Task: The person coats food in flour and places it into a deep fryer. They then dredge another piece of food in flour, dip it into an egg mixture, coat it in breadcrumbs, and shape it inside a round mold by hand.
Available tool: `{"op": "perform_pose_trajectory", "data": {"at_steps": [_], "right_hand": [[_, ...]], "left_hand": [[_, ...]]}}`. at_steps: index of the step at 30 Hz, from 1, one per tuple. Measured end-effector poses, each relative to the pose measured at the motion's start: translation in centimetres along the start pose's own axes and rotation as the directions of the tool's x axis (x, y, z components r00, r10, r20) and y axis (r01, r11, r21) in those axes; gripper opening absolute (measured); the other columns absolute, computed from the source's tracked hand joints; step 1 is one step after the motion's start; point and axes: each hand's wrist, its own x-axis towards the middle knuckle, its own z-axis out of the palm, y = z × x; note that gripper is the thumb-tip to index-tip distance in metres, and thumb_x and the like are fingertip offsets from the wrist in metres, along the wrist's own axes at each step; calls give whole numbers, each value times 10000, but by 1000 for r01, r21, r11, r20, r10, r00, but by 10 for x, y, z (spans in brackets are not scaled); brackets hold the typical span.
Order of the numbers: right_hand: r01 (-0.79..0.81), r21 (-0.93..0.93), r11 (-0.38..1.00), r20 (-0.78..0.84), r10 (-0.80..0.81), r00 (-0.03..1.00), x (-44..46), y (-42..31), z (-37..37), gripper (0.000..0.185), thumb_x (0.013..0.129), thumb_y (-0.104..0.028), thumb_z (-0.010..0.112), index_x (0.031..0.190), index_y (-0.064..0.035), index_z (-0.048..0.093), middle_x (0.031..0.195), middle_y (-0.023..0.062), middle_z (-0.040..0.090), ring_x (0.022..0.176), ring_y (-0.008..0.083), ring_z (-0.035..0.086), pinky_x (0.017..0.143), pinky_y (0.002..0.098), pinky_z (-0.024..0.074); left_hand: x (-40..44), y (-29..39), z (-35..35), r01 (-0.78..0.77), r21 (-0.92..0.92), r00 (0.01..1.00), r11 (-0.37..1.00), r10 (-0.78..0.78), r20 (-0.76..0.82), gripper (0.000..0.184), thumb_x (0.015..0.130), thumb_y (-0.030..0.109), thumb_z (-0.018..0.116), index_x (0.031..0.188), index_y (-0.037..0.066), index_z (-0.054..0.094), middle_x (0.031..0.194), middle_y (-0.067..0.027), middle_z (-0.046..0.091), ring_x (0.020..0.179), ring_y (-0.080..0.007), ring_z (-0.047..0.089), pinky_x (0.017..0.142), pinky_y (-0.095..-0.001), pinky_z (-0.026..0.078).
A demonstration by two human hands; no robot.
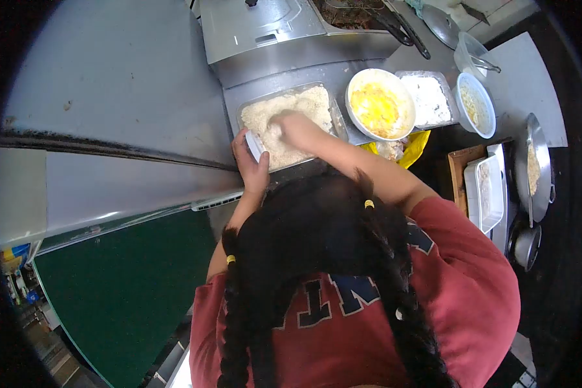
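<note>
My left hand is wrapped round a small white container, tilted at the left edge of a rectangular tray. Pale crumbs fill that tray. My right hand reaches into the crumbs beside the container, its fingers curled and partly hidden; what they hold, if anything, is too small to make out. Right of the tray stands a white bowl with yellow beaten egg. Next to the bowl is a metal tray of white powder.
A blue-rimmed bowl and a clear container stand at the right. Behind the crumb tray is a steel appliance. A yellow bag lies below the bowls. A white tray and a large pan are farther right.
</note>
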Motion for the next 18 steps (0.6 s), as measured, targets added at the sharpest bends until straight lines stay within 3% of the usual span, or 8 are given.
{"op": "perform_pose_trajectory", "data": {"at_steps": [2,4,7,10,11,13,17,18], "right_hand": [[232,92,968,-198,-210,957,13,9,-8,508,713,-69,718,1212,-58,623,1154,209,650,1069,359,619,924,428,492],[153,173,973,-123,-133,983,7,-3,-41,503,716,-86,727,1209,-67,631,1164,201,650,1076,360,620,924,427,494],[-65,-70,995,124,73,990,8,12,-56,513,699,-143,739,1196,-59,638,1095,190,680,1042,351,647,904,426,521],[-136,-346,928,313,251,916,-8,26,-43,494,693,-144,731,1164,-33,635,1091,179,684,1016,344,653,880,430,529],[-128,-348,929,317,246,916,-20,29,-33,494,693,-144,731,1164,-33,635,1091,179,684,1016,344,653,880,430,529],[37,-189,981,22,-34,999,-42,30,-12,395,686,-132,726,1056,-7,667,1016,179,699,949,348,665,851,422,535],[72,54,996,-178,-61,982,-35,36,18,358,688,-199,757,1013,-56,713,1067,219,670,1027,373,623,901,434,503],[68,81,994,-180,-53,982,-29,36,15,340,680,-163,753,1000,-54,718,967,202,685,938,341,654,848,411,524]], "left_hand": [[-1,1,1,16,53,1000,998,-16,-6,687,733,83,622,1372,12,379,1273,-143,400,1224,-296,430,1099,-419,318],[-1,5,3,3,-53,1000,999,-4,-22,696,722,74,619,1373,18,380,1266,-147,406,1223,-303,431,1103,-417,312],[0,5,2,-3,-24,1000,1000,3,-9,699,718,75,617,1373,20,381,1270,-150,407,1224,-309,431,1103,-417,312],[0,2,2,12,-55,1000,998,-13,-12,700,715,65,617,1373,17,382,1277,-151,407,1223,-309,431,1104,-418,312],[-1,3,1,14,-53,1000,998,-15,-20,700,715,65,617,1373,17,382,1277,-151,407,1223,-309,431,1104,-418,312],[2,15,-2,-24,106,1000,994,23,10,700,720,79,621,1375,17,384,1275,-152,410,1218,-306,432,1098,-415,318],[1,14,1,-9,2,1000,1000,9,7,684,739,84,621,1376,14,382,1297,-157,413,1239,-304,424,1087,-419,332],[1,17,1,1,48,1000,999,0,-14,633,781,93,587,1376,18,384,1311,-157,419,1245,-306,427,1083,-420,338]]}}
